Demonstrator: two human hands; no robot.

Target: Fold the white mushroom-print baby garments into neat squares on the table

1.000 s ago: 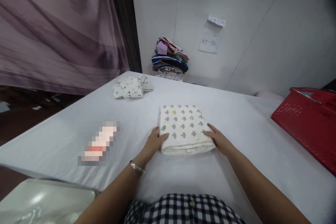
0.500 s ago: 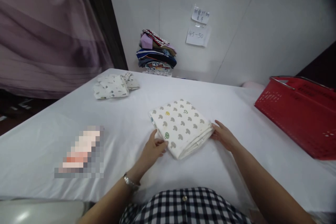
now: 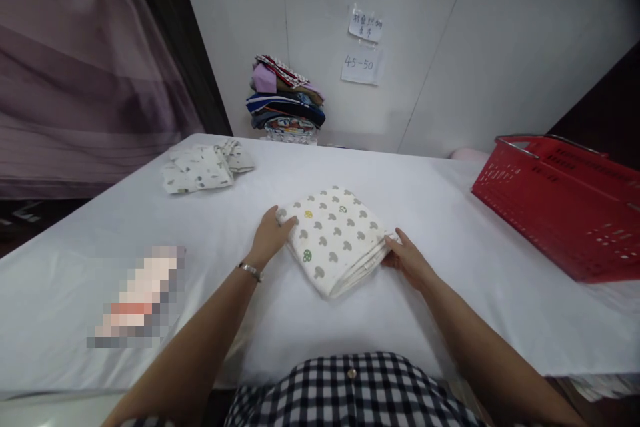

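A folded white cloth with grey, yellow and green mushroom prints lies on the white-covered table, turned so one corner points toward me. My left hand grips its left corner, thumb on top and the other fingers along the outer edge. At the right corner my right hand pinches the stacked layers, the thumb above and fingertips partly hidden beneath. The folded layers show along the near right edge.
A crumpled white cloth with leaf prints lies at the table's far left. A blurred-out object is at the near left. To the right stands a red basket. Behind the table rises a stack of folded fabrics by the wall.
My left hand has moved up along the cloth's left edge, from the near side to the left corner, and now holds it. My right hand stays at the right corner. The view has shifted slightly.
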